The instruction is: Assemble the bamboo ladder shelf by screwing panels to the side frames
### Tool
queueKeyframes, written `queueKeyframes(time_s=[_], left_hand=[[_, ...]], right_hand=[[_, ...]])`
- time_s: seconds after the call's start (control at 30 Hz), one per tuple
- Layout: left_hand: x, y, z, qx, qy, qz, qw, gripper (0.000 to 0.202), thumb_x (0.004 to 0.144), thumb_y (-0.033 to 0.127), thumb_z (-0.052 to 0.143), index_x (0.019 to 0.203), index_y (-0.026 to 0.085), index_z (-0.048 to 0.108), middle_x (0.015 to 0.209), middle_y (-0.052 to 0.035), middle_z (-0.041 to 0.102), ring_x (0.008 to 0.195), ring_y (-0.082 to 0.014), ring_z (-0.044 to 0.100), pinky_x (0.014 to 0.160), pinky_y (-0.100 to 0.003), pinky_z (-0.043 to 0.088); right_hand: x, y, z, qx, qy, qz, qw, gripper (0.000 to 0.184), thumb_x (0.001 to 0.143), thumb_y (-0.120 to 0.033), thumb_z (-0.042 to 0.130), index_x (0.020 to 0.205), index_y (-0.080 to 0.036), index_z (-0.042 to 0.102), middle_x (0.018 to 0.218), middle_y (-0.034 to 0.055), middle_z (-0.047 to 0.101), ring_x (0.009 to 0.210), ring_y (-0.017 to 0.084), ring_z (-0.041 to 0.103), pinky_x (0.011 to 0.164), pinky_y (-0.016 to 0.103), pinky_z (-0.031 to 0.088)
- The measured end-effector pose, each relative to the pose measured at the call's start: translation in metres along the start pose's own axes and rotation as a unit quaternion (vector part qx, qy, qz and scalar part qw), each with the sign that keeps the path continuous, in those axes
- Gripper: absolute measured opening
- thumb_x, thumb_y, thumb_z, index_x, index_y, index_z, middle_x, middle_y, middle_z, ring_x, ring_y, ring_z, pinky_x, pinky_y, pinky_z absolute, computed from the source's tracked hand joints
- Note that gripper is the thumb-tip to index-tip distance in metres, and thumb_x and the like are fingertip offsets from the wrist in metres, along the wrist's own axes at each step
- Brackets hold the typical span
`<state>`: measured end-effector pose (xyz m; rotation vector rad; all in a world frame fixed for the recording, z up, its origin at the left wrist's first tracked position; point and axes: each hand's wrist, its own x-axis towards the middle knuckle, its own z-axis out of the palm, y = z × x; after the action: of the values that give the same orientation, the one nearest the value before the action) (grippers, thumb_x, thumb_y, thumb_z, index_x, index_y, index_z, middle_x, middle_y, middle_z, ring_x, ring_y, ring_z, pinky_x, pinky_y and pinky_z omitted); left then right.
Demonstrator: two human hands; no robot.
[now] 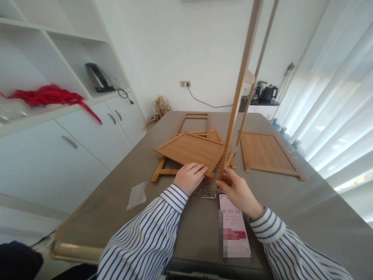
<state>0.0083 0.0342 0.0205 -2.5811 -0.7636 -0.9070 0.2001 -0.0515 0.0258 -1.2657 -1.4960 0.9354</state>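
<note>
My left hand is closed over the near edge of a wooden panel, its fingers lying on the top face and the thumb hidden. The panel rests tilted on other wooden parts. In a pinch, my right hand holds the lower end of an upright wooden frame, beside the panel's right corner. This frame rises past the top of the view. Between my hands lie several small screws and an L-shaped hex key. Below my right hand is a phone showing a timer.
Under the panel sits a wooden ladder-like frame. Another wooden panel lies on the right side of the grey table. A clear plastic bag is left of my left hand. White cabinets stand at the left.
</note>
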Motion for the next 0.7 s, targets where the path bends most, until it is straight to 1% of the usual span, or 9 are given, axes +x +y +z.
queueKeyframes(time_s=[0.1, 0.2, 0.33, 0.53, 0.7], left_hand=[[0.0001, 0.0019, -0.0005, -0.004, 0.004, 0.006, 1.0, 0.024, 0.084, 0.024, 0.052, 0.105, 0.02, 0.062, 0.104, -0.0051, 0.067, 0.094, -0.0174, 0.059, 0.082, -0.034, 0.05], [0.0, 0.0035, -0.0009, -0.004, 0.008, 0.005, 1.0, 0.023, 0.084, 0.024, 0.052, 0.104, 0.02, 0.063, 0.104, -0.0046, 0.067, 0.094, -0.0177, 0.06, 0.082, -0.034, 0.051], [0.0, 0.0049, -0.0014, -0.001, 0.01, 0.004, 1.0, 0.023, 0.084, 0.024, 0.052, 0.104, 0.019, 0.063, 0.103, -0.0043, 0.067, 0.094, -0.0177, 0.06, 0.083, -0.034, 0.052], [0.0, 0.0066, -0.0032, -0.004, 0.016, 0.008, 1.0, 0.024, 0.085, 0.024, 0.05, 0.104, 0.019, 0.063, 0.104, -0.0051, 0.067, 0.095, -0.0175, 0.06, 0.084, -0.033, 0.052], [-0.0007, 0.0074, -0.0045, -0.01, 0.012, 0.01, 1.0, 0.025, 0.085, 0.023, 0.049, 0.105, 0.019, 0.063, 0.104, -0.0057, 0.067, 0.095, -0.0176, 0.059, 0.083, -0.033, 0.052]], right_hand=[[0.0007, 0.0, 0.0004, 0.004, -0.004, 0.001, 1.0, 0.038, 0.08, -0.026, 0.054, 0.118, -0.025, 0.049, 0.091, 0.0037, 0.067, 0.075, 0.017, 0.064, 0.065, 0.03, 0.053], [0.0011, 0.0001, 0.0005, 0.007, -0.006, 0.002, 1.0, 0.038, 0.081, -0.025, 0.054, 0.118, -0.027, 0.048, 0.096, 0.0036, 0.067, 0.076, 0.017, 0.064, 0.066, 0.03, 0.053], [0.0013, 0.0002, 0.0013, 0.006, -0.007, 0.0, 1.0, 0.038, 0.081, -0.026, 0.054, 0.119, -0.026, 0.048, 0.098, 0.0046, 0.066, 0.077, 0.017, 0.064, 0.066, 0.03, 0.053], [0.0018, -0.0005, 0.0031, 0.005, -0.012, -0.003, 1.0, 0.039, 0.081, -0.026, 0.054, 0.119, -0.026, 0.048, 0.089, 0.0034, 0.066, 0.078, 0.018, 0.064, 0.066, 0.03, 0.053], [0.0034, -0.0018, 0.0045, 0.002, -0.015, -0.002, 1.0, 0.038, 0.081, -0.027, 0.054, 0.119, -0.025, 0.048, 0.085, 0.0037, 0.066, 0.079, 0.019, 0.064, 0.067, 0.032, 0.053]])
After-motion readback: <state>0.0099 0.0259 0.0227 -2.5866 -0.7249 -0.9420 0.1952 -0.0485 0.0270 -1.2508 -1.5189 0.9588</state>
